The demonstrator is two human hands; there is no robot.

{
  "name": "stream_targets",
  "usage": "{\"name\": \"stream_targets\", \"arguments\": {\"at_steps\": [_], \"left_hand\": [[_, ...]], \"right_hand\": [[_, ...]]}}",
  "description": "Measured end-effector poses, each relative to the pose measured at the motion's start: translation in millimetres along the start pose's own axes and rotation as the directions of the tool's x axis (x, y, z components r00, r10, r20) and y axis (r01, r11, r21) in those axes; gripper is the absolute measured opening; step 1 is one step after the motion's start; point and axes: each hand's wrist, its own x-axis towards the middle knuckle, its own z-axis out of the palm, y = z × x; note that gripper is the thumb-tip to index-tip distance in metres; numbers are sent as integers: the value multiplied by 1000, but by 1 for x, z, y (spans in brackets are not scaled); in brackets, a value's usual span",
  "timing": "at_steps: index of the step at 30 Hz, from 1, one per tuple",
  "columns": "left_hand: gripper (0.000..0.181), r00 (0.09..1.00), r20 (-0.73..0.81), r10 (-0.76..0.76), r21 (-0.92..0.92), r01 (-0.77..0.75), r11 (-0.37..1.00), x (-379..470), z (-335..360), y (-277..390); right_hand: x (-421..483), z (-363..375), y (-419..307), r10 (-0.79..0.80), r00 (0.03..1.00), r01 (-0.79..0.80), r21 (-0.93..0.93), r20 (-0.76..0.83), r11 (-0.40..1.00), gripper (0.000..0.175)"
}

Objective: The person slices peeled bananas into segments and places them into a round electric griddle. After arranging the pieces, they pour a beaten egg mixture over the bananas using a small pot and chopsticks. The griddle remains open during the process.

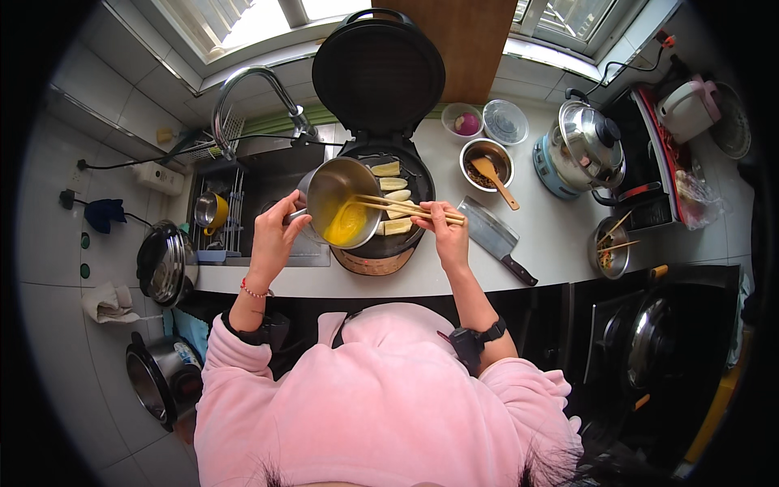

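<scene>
My left hand grips the handle of a steel pot, which tilts over the left part of an electric griddle. Beaten egg pools in the lower side of the pot. Wooden chopsticks are in my right hand, their tips at the egg inside the pot. Pale banana-like pieces lie in a column on the dark plate of the electric griddle. Its round lid stands raised behind. The pot hides the plate's left side.
A cleaver lies right of the griddle. Behind it stand a steel bowl with a wooden spatula, and a plastic tub holding a purple onion. Farther right are a lidded cooker and a bowl. The sink is left.
</scene>
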Motion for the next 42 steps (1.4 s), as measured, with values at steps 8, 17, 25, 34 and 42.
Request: {"name": "stream_targets", "arguments": {"at_steps": [8, 17, 25, 34, 42], "left_hand": [[43, 999, 15, 45, 31, -45, 999, 3, -4, 8], [42, 1000, 12, -3, 35, 3, 999, 3, 0, 7], [45, 998, 29, 50, 65, -51, 997, 4, -15, 21], [46, 992, 78, 101, 217, -116, 969, 5, -18, 23], [36, 990, 101, 95, 255, -119, 960, 11, -3, 29]], "right_hand": [[3, -1, 6, 152, 982, -152, -8, 111, 988, 33], [4, -1, 5, 94, 995, -98, 99, 43, 990, 31], [-6, 14, -12, 3, 968, 21, -92, 252, 996, 23], [-8, 25, -9, 99, 930, -37, -178, 355, 983, 20], [6, 20, -1, 51, 937, 9, -168, 345, 986, 21]]}}
